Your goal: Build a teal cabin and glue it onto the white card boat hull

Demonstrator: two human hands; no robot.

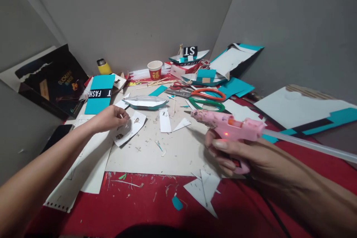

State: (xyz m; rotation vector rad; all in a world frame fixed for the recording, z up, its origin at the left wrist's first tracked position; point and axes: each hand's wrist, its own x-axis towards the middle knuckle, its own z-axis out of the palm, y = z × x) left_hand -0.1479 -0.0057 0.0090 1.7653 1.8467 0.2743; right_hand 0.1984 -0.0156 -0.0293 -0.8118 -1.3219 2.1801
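Gluing step, I'd judge. Right hand (249,152) wrapped round pink glue gun (212,118), white board (134,158) right edge; left hand (110,119) half-curled, left edge, hold unclear. Paper boat (146,103) toward far edge. Next calls for steady nozzle (189,112).

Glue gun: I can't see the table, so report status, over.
Right grip closed around pink glue gun, light on. Left grip by white scrap, contents unclear. Boat hull on pale board. Orange-handled scissors beyond nozzle.
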